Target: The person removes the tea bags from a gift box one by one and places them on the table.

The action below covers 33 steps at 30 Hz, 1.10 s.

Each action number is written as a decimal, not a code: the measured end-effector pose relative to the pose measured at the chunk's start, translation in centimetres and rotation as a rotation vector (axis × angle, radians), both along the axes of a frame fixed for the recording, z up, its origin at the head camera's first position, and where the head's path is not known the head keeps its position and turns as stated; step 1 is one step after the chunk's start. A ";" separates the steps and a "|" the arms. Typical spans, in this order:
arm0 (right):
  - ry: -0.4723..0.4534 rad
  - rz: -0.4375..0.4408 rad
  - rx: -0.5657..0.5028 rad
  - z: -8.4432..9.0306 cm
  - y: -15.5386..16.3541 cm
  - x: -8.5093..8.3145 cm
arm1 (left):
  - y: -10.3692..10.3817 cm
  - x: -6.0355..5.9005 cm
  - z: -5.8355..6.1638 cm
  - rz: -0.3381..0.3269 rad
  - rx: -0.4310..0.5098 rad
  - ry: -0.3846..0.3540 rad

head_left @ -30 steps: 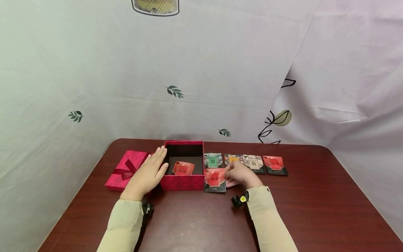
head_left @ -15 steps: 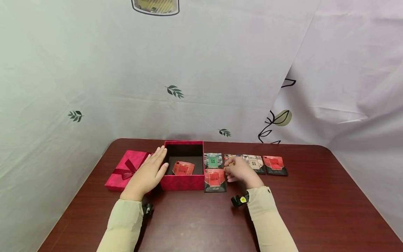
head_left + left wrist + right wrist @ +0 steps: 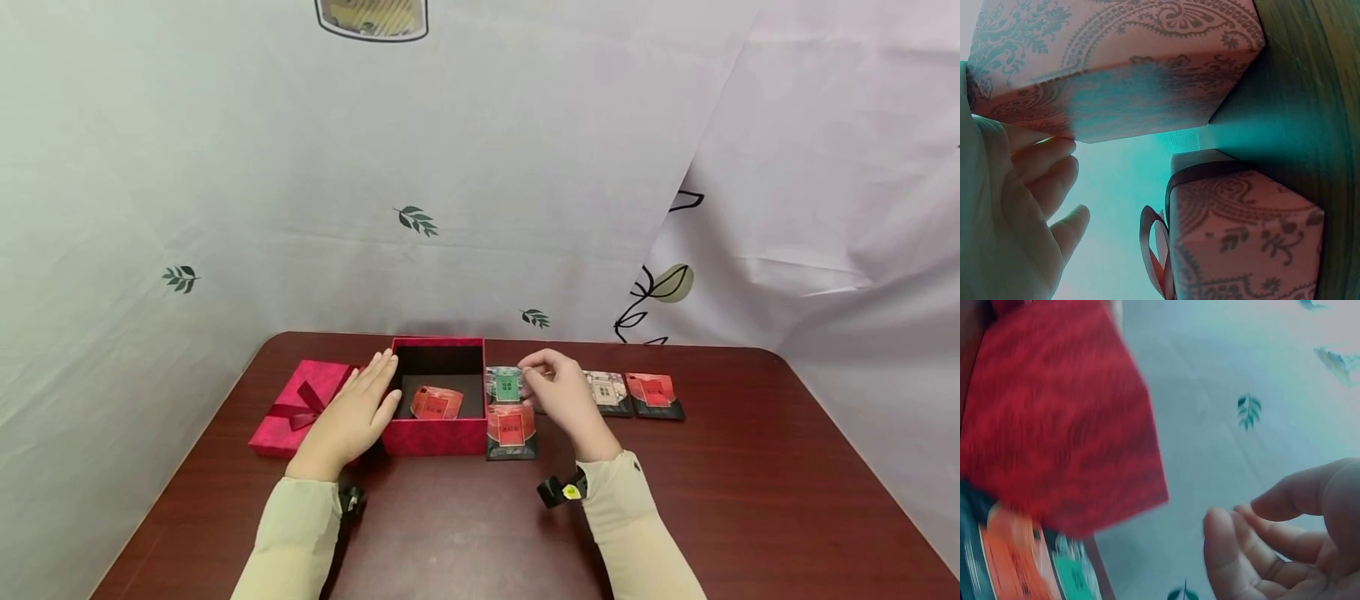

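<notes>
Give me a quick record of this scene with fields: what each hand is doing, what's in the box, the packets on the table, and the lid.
left hand: fingers straight, resting against the left wall of the red box
right hand: raised over the packet row, fingers loosely curled, holding nothing
box contents: one red packet
packets on table: green packet, red packet in front, cream packet, far-right red packet; any under the hand hidden
lid: red with bow, left of the box
surface: dark wooden table

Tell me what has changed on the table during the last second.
The right hand let go of the red packet beside the red box and rose toward the green packet, holding nothing. The left hand stayed flat against the box. The lid and other packets did not move.
</notes>
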State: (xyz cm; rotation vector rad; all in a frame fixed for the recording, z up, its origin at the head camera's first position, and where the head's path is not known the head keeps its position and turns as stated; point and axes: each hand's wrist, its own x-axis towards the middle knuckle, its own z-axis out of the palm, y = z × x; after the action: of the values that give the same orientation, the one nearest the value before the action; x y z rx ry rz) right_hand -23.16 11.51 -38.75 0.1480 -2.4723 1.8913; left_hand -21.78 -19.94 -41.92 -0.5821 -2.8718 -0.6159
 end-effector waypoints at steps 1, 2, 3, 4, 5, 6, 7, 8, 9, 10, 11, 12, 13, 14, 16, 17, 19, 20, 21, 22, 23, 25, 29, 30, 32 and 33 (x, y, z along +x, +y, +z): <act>0.023 0.003 -0.026 0.2 -0.3 0.2 | 0.0 0.0 0.0 0.000 0.000 0.000; 0.040 0.011 -0.044 0.3 -0.7 0.5 | 0.0 0.0 0.0 0.001 -0.001 -0.001; 0.055 0.023 -0.066 0.5 -1.1 0.7 | 0.0 0.0 0.0 0.002 0.000 -0.003; 0.065 0.038 -0.082 0.6 -1.5 1.0 | 0.0 0.0 -0.1 0.002 0.001 -0.003; 0.072 0.056 -0.098 0.7 -1.8 1.2 | 0.0 0.0 -0.1 0.002 0.001 -0.003; 0.072 0.075 -0.112 0.8 -2.2 1.4 | 0.0 0.1 -0.2 0.001 0.002 -0.002; 0.069 0.091 -0.123 1.0 -2.6 1.7 | 0.0 0.1 -0.2 -0.001 0.006 0.002; 0.063 0.107 -0.136 1.1 -2.9 1.9 | 0.1 0.2 -0.2 -0.002 0.007 0.003; 0.061 0.123 -0.150 1.3 -3.3 2.1 | 0.1 0.2 -0.2 -0.004 0.008 0.004; 0.054 0.137 -0.158 1.5 -3.6 2.2 | 0.2 0.2 -0.3 -0.005 0.011 0.009; 0.050 0.148 -0.162 1.7 -3.9 2.3 | 0.2 0.3 -0.3 -0.005 0.013 0.013; 0.050 0.159 -0.162 1.9 -4.3 2.3 | 0.2 0.3 -0.3 -0.004 0.015 0.018; 0.048 0.167 -0.157 2.0 -4.7 2.3 | 0.2 0.3 -0.3 -0.003 0.017 0.023; 0.048 0.174 -0.149 2.2 -5.1 2.2 | 0.2 0.3 -0.3 -0.001 0.017 0.023; 0.048 0.188 -0.116 2.4 -5.9 1.8 | 0.1 0.3 -0.3 0.003 0.020 0.024; 0.041 0.192 -0.091 2.4 -6.3 1.6 | 0.1 0.3 -0.3 0.004 0.019 0.022; 0.019 0.194 -0.040 2.4 -7.0 1.1 | 0.1 0.3 -0.2 0.005 0.016 0.018; 0.009 0.190 -0.006 2.4 -7.4 0.9 | 0.1 0.3 -0.2 0.005 0.016 0.016; -0.001 0.187 0.030 2.4 -7.7 0.6 | 0.1 0.3 -0.2 0.006 0.015 0.015; -0.014 0.182 0.065 2.3 -8.0 0.4 | 0.1 0.3 -0.2 0.006 0.014 0.013; -0.027 0.175 0.099 2.3 -8.3 0.2 | 0.1 0.2 -0.2 0.007 0.014 0.012; -0.046 0.163 0.144 2.2 -8.8 -0.2 | 0.1 0.2 -0.1 0.008 0.014 0.010; -0.068 0.141 0.214 1.9 -9.6 -1.0 | 0.2 0.2 0.0 0.008 0.014 0.005; -0.076 0.138 0.231 1.8 -9.8 -1.2 | 0.2 0.2 0.0 0.007 0.014 0.004; -0.089 0.138 0.273 1.7 -10.2 -1.5 | 0.2 0.2 0.1 0.006 0.013 0.005; -0.098 0.142 0.295 1.6 -10.3 -1.7 | 0.2 0.2 0.1 0.006 0.012 0.006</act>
State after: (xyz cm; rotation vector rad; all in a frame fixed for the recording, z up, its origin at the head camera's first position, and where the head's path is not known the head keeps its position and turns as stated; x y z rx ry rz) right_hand -24.85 1.18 -37.12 0.2484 -2.8677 1.6019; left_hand -21.58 -19.78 -41.82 -0.5720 -2.8607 -0.6294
